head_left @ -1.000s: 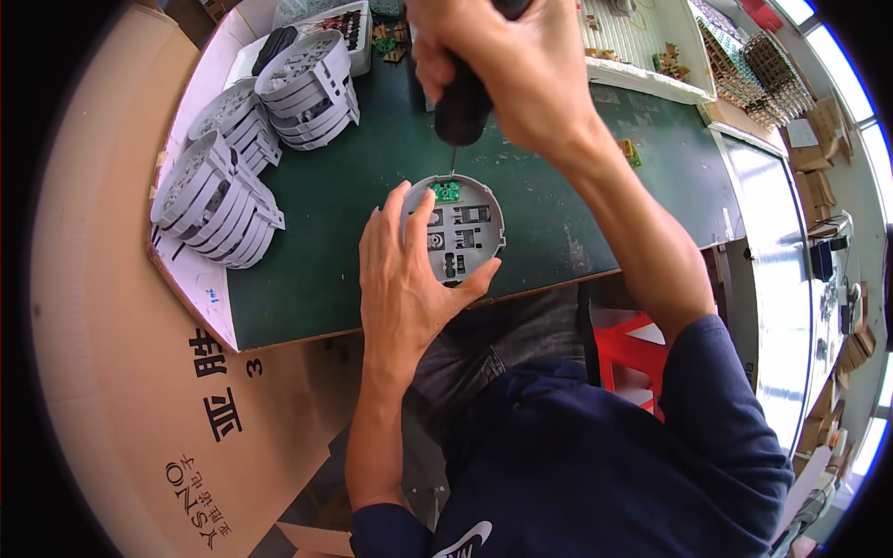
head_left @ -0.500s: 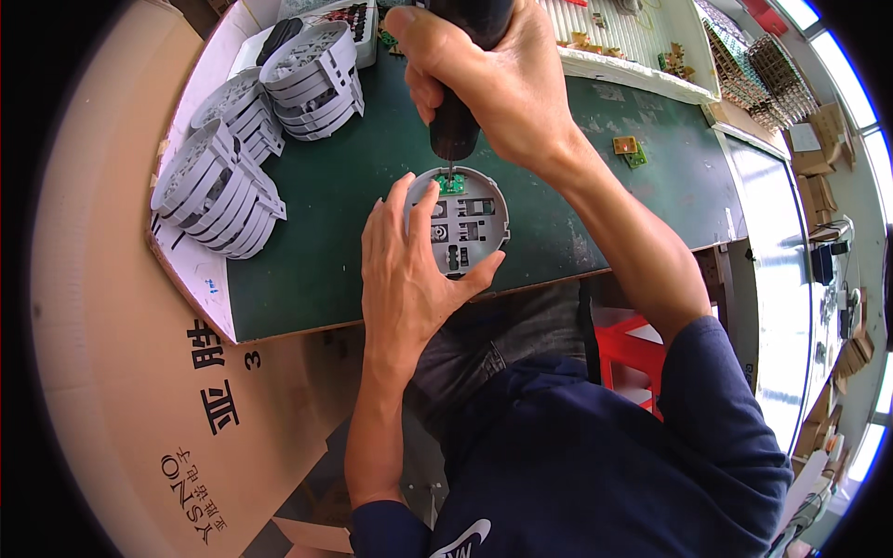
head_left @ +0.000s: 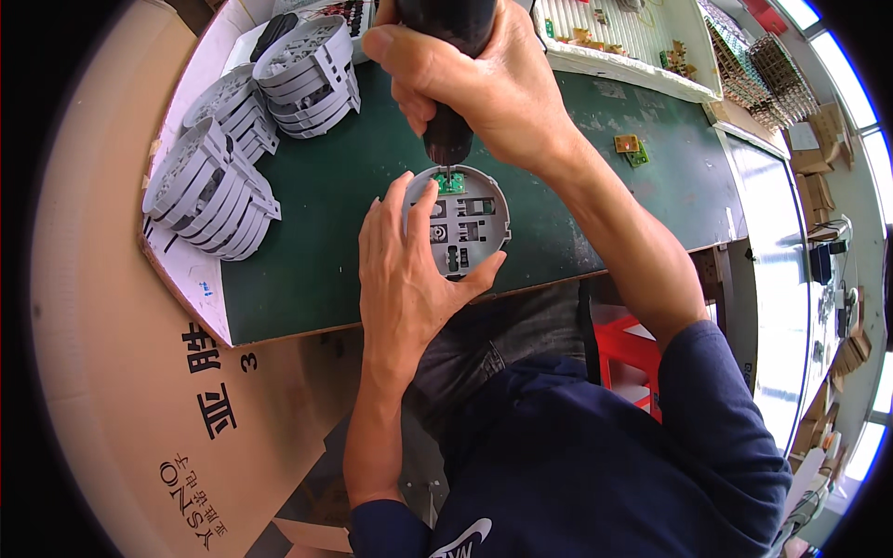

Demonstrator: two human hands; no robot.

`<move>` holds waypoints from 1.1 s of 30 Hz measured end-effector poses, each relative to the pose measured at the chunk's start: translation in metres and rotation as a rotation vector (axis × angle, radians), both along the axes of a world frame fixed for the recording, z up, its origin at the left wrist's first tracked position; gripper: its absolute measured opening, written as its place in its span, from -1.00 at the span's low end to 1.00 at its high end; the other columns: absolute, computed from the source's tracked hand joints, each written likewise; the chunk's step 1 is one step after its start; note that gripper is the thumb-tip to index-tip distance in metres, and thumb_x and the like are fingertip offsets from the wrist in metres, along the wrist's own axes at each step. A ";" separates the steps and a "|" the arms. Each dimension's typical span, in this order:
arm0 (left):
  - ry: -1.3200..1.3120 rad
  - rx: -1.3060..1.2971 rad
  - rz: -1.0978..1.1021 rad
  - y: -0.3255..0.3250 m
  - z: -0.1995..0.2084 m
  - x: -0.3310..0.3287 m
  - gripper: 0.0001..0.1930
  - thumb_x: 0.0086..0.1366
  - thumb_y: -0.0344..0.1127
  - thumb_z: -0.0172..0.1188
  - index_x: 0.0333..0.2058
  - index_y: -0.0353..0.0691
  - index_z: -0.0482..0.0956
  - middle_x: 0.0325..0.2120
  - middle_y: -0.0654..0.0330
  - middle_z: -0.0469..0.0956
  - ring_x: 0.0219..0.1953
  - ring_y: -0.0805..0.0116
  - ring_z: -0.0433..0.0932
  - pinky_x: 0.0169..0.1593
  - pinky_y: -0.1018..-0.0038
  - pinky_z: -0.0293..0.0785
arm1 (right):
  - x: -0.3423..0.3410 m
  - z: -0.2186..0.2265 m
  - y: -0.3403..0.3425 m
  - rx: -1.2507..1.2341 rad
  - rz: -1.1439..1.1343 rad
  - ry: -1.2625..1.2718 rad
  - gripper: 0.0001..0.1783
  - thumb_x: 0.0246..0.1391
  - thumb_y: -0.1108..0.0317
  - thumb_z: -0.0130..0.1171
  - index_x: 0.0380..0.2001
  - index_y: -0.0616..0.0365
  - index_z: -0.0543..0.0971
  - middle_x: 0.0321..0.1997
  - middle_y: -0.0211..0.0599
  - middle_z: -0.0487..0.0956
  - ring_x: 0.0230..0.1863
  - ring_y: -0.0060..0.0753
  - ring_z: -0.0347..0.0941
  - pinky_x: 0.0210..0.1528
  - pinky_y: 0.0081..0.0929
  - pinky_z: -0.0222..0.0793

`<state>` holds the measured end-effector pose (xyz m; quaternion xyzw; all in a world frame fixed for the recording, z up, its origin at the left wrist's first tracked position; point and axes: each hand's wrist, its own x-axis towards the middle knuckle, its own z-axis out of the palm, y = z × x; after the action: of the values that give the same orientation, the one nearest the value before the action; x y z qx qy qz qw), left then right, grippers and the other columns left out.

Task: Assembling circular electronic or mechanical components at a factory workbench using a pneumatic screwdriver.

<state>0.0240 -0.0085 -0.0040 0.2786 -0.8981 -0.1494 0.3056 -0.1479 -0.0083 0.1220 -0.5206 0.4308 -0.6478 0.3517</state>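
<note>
A round grey plastic housing (head_left: 479,249) with cut-out slots lies on the green table near its front edge. My left hand (head_left: 406,256) grips it by the rim, thumb at the near right side and fingers along the left. Inside its far end sits a small green circuit board (head_left: 452,184). My right hand (head_left: 493,93) is wrapped round a black electric screwdriver (head_left: 449,135), held upright over the housing. The bit's tip comes down on the circuit board; whether a screw is under it, I cannot tell.
Stacks of grey round housings (head_left: 209,191) stand at the left beside a white edge board. Two small circuit boards (head_left: 633,151) lie to the right. Behind them is a white foam tray (head_left: 642,74) with small parts. A red stool (head_left: 628,358) stands below the table.
My right hand and the screwdriver have shifted slightly left, the bit staying at the circuit board. My left hand keeps its hold on the housing.
</note>
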 end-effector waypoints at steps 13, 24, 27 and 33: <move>0.052 0.009 0.010 -0.001 0.003 -0.002 -0.11 0.01 0.10 0.54 0.21 -0.28 0.40 0.22 -0.09 0.39 0.19 -0.13 0.44 0.24 0.05 0.42 | -0.024 -0.003 -0.022 -0.081 0.049 0.141 -0.59 0.22 0.11 0.41 -0.19 0.19 0.47 -0.56 -0.47 0.51 -0.59 -0.67 0.43 -0.54 -0.63 0.33; 0.427 -0.211 -0.146 0.005 0.036 -0.019 0.15 -0.06 0.22 0.59 0.37 -0.31 0.23 0.32 -0.20 0.28 0.32 -0.19 0.33 0.34 0.02 0.31 | -0.026 -0.043 0.079 0.264 0.021 0.417 -0.30 0.27 0.25 0.34 0.37 0.24 0.34 0.11 -0.18 0.64 0.03 -0.45 0.57 0.17 -0.46 0.48; 0.215 -0.157 -0.354 -0.009 0.073 -0.026 0.16 -0.05 0.45 0.42 0.32 -0.36 0.30 0.30 -0.16 0.34 0.36 -0.20 0.30 0.41 0.05 0.25 | -0.057 -0.046 0.131 0.372 -0.178 0.254 -0.41 0.28 0.34 0.30 0.32 0.22 0.42 0.20 -0.23 0.58 0.10 -0.46 0.52 0.23 -0.40 0.43; -0.367 -0.159 -0.074 -0.197 0.162 -0.019 -0.08 0.10 0.08 0.50 0.29 -0.40 0.36 0.37 -0.14 0.31 0.43 -0.01 0.25 0.44 0.21 0.18 | -0.232 -0.072 0.337 0.313 -1.230 0.894 -0.47 0.35 0.44 0.16 0.35 -0.11 0.47 0.15 -0.16 0.66 0.09 -0.28 0.63 0.07 -0.35 0.56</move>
<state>0.0054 -0.2051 0.1585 0.2432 -0.9573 -0.0359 0.1521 -0.3795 0.3288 0.0495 -0.3440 0.8298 -0.3866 -0.2090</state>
